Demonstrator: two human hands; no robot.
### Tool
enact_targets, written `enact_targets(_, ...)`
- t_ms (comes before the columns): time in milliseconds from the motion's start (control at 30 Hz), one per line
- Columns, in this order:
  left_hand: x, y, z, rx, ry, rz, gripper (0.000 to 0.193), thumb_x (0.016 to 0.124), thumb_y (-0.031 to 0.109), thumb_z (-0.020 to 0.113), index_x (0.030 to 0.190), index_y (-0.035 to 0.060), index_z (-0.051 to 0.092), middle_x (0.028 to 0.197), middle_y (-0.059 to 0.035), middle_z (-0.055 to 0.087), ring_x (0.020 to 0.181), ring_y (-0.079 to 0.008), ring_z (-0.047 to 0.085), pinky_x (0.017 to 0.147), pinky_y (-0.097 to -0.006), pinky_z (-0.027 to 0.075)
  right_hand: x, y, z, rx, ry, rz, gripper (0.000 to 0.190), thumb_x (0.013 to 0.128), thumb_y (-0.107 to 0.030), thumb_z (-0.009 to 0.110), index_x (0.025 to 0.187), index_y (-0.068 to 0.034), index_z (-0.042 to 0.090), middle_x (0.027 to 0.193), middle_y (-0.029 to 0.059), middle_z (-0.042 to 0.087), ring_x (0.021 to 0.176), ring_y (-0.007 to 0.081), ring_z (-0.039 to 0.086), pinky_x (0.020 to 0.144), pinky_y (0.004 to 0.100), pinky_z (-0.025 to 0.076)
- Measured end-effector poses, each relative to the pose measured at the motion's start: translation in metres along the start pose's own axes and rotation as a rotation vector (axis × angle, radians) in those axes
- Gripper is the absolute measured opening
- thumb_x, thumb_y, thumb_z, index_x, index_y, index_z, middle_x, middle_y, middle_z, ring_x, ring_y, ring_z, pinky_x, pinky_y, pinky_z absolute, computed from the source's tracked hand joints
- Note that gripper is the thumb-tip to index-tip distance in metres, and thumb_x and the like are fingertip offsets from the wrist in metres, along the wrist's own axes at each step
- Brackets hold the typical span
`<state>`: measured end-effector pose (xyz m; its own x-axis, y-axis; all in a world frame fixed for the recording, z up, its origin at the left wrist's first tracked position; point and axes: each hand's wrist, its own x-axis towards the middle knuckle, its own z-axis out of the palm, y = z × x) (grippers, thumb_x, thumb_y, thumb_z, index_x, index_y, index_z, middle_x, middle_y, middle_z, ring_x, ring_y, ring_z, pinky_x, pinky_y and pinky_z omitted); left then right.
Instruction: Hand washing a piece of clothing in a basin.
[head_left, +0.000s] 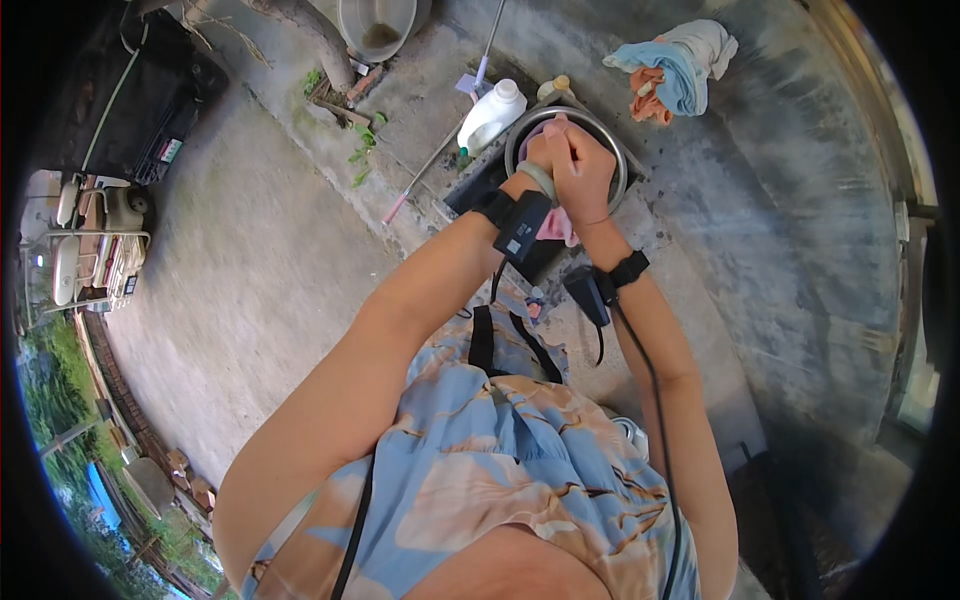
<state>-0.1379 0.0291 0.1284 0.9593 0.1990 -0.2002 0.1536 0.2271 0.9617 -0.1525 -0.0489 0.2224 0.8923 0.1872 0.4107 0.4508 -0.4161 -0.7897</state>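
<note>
My left hand (537, 155) and my right hand (588, 166) are clenched together over a round stainless steel basin (622, 166). A pink cloth (556, 227) comes out below my wrists, and a purplish-pink part of cloth shows in the basin beside my left fingers. Both fists appear to grip this cloth, though my fingers hide most of it. A pale bangle (537, 180) circles my left wrist. The basin sits in a dark rectangular trough (474, 189). Just left of it, a white plastic jug (491, 116) lies tilted, its green cap low.
Behind the basin stands a bottle with a yellowish cap (560, 82). Blue, white and orange cloths (675, 71) are bunched at upper right. A long-handled tool (480, 79), a clear plastic tub (377, 30) and a tree trunk (322, 45) are farther off. Cables hang from both wrist devices.
</note>
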Motion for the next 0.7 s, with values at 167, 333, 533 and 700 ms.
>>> enact_targets(167,-0.018,0.022,0.044,-0.656,0.154,-0.391,0.017,0.086,0.017,0.059,0.098,0.0062,0.064,0.087,-0.006,0.066,0.079,-0.0189,0.063,0.071,-0.0332,0.051,0.015,0.037,-0.021,-0.145,0.079,0.266,0.028,0.084,-0.024,0.065,0.069,-0.001,0.06,0.057,0.0172,0.049,0.048,0.0258,0.045,0.049,0.0349,0.039)
enact_targets(333,-0.01,0.018,0.004,0.871,-0.091,0.426,0.019,0.085,0.03,0.063,0.088,0.0116,0.064,0.083,-0.0052,0.065,0.076,-0.0214,0.064,0.063,-0.035,0.05,0.001,-0.001,-0.007,-0.065,0.016,0.01,0.035,0.084,-0.026,0.065,0.063,-0.001,0.052,0.057,0.0169,0.052,0.05,0.03,0.05,0.049,0.0364,0.039)
enact_targets(533,0.003,0.0,-0.002,-0.331,-0.123,-0.087,0.023,0.089,0.022,0.057,0.107,0.0086,0.061,0.097,-0.0118,0.064,0.085,-0.0189,0.062,0.072,-0.0342,0.051,-0.001,-0.016,0.001,-0.038,0.051,-0.012,0.035,0.085,-0.028,0.064,0.064,-0.002,0.053,0.058,0.0182,0.051,0.049,0.0331,0.05,0.048,0.039,0.039)
enact_targets(700,-0.043,0.043,0.046,-0.279,0.055,-0.357,0.027,0.091,0.027,0.053,0.105,0.0044,0.06,0.091,-0.013,0.063,0.082,-0.0186,0.06,0.07,-0.0341,0.05,0.011,0.036,-0.027,-0.18,0.097,0.143,0.035,0.084,-0.025,0.065,0.063,-0.001,0.051,0.057,0.019,0.049,0.048,0.0338,0.047,0.048,0.0386,0.037)
